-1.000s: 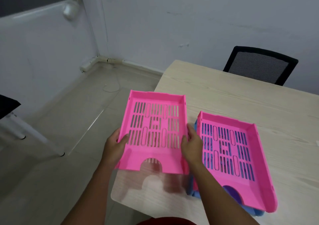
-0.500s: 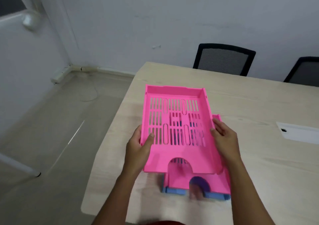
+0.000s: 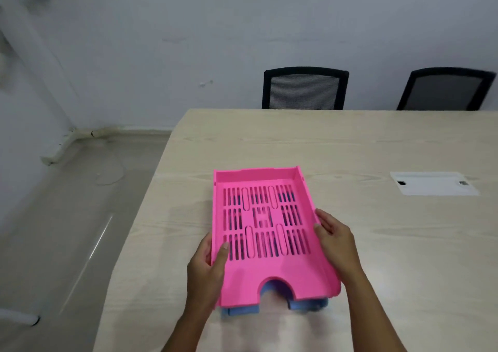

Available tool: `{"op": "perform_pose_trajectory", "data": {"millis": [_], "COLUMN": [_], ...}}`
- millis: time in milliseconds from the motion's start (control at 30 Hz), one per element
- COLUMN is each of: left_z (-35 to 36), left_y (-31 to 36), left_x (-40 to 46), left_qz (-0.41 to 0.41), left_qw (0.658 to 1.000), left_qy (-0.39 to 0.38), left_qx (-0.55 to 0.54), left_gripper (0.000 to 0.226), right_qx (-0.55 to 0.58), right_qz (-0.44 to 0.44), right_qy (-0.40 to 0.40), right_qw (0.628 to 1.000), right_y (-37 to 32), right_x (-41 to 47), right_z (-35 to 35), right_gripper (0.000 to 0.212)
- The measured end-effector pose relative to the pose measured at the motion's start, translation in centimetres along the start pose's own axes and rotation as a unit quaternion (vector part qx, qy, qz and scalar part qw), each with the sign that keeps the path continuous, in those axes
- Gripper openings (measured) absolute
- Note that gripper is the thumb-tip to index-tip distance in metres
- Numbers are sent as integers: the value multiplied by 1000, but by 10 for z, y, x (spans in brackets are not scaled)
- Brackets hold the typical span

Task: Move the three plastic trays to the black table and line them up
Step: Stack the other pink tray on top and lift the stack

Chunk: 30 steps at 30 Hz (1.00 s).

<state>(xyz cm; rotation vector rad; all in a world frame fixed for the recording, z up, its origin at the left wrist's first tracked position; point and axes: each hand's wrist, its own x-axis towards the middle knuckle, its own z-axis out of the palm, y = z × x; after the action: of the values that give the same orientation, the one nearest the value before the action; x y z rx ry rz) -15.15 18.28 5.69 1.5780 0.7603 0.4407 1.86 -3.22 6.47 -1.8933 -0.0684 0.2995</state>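
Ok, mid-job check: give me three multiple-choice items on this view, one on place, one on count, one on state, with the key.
1. Where is the pink tray?
A. On the floor
B. Over the blue tray on the light wooden table
C. On a chair

2. How many black chairs stand behind the table?
A. Two
B. None
C. Four

3. How is the pink tray held?
A. By one hand
B. By nobody
C. By both hands, one per long side

Key: 1 B, blue edges show beneath its near end. 2 A, one chair and another. 3 C, left hand and right hand flank it.
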Motion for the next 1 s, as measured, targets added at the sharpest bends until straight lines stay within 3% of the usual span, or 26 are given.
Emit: {"op": "perform_pose_trajectory", "data": {"millis": [567, 800, 1000], "left_z": [16, 11, 13], "left_y": [-7, -10, -12], "left_x": [7, 11, 6], "left_qz": [-10, -11, -10], "left_qw": [1000, 1000, 1000], "left_qy": [-12, 6, -6], "left_qx": [19, 12, 6], "left_gripper": [38, 32, 31], "right_qx": [-16, -20, -27], "right_qz": [3, -3, -11], "right_qy": [-1, -25, 0], "right_qw": [1000, 999, 1000], "right_y": [4, 3, 7], "right_x": [11, 11, 12], "right_z": [-7, 0, -6], "right_gripper": [47, 51, 48]}}
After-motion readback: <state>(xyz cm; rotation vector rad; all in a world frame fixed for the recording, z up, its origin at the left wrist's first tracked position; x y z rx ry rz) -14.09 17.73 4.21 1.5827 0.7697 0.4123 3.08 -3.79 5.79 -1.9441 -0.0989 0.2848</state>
